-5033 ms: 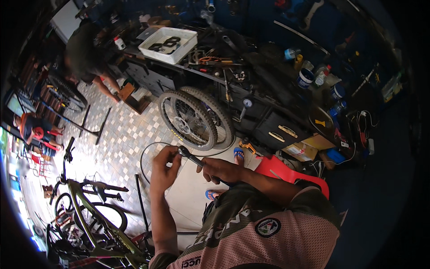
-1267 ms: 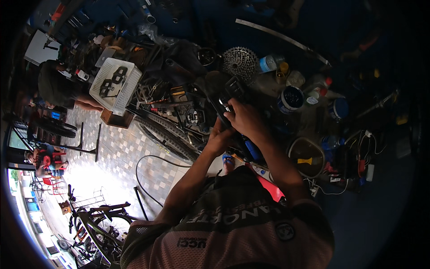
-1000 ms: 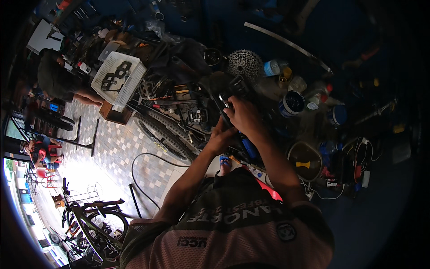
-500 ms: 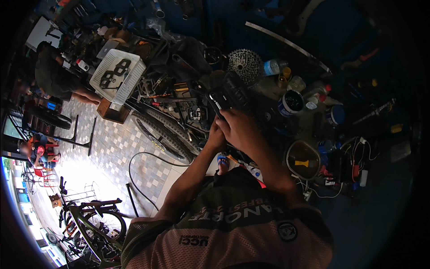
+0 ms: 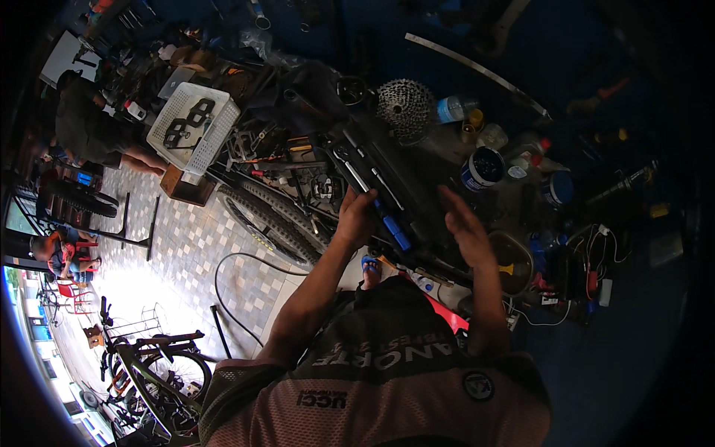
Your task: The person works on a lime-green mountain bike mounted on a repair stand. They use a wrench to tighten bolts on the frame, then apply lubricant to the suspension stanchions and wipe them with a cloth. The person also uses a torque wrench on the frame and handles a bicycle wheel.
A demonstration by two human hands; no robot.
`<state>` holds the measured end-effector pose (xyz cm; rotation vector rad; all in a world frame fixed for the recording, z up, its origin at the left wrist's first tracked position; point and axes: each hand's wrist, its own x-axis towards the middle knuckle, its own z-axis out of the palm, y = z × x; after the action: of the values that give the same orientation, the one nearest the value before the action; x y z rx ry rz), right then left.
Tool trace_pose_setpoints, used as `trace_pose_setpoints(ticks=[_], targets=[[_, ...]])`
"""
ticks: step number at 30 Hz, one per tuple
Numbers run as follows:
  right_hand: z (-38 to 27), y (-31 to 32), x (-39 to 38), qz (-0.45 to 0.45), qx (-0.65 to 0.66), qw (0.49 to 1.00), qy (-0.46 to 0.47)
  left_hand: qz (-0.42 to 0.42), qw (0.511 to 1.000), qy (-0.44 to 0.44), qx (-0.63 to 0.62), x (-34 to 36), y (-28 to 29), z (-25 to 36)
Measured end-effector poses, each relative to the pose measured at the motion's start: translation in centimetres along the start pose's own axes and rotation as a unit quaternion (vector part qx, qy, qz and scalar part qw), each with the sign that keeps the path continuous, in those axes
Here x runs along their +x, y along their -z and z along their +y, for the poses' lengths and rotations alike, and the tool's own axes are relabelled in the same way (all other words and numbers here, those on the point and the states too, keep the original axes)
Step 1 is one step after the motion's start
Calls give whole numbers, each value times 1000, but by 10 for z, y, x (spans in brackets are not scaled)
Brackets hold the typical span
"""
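Observation:
A long black tool case [image 5: 421, 201] lies opened before me. In it is a torque wrench [image 5: 356, 173] with a silver shaft and a blue handle, and beside that a thin silver bar [image 5: 388, 188]. My left hand [image 5: 357, 217] is closed round the case's left edge, its thumb on top next to the wrench; its other fingers are mostly hidden. On the right side, my right hand [image 5: 467, 231] is open, fingers stretched out against or just beside the dark lid; contact is hard to tell in the shadow.
Left of the case are a pedal [image 5: 324, 188], bicycle tires [image 5: 272, 216] and a white basket [image 5: 195, 160] holding black pedals. Beyond stand a cassette [image 5: 406, 109], a plastic bottle [image 5: 456, 109] and a tub [image 5: 482, 169]. One person [image 5: 93, 119] stands at far left; another [image 5: 63, 253] sits.
My right hand has moved right, away from my left hand, and its fingers have straightened. The case now shows spread open, with the wrench's blue handle and the silver bar uncovered.

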<state>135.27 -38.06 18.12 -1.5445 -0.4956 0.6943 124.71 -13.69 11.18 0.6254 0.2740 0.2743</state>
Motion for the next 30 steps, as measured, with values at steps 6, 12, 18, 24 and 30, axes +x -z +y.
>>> trace_pose_setpoints(ticks=[6,12,18,24,30], targets=[[-17,-36,-1,-38,-206,971,117,-59,996,36,-59,-7,-36,28],[-16,-71,-5,15,-376,923,83,27,988,-28,149,-15,-53,29],[5,-87,7,69,-240,967,59,67,903,-90,415,-18,-70,40],[40,-78,4,15,-160,980,119,60,914,-110,387,-5,-59,62],[52,-79,-14,-127,-56,988,60,63,899,-119,418,-7,-30,60]])
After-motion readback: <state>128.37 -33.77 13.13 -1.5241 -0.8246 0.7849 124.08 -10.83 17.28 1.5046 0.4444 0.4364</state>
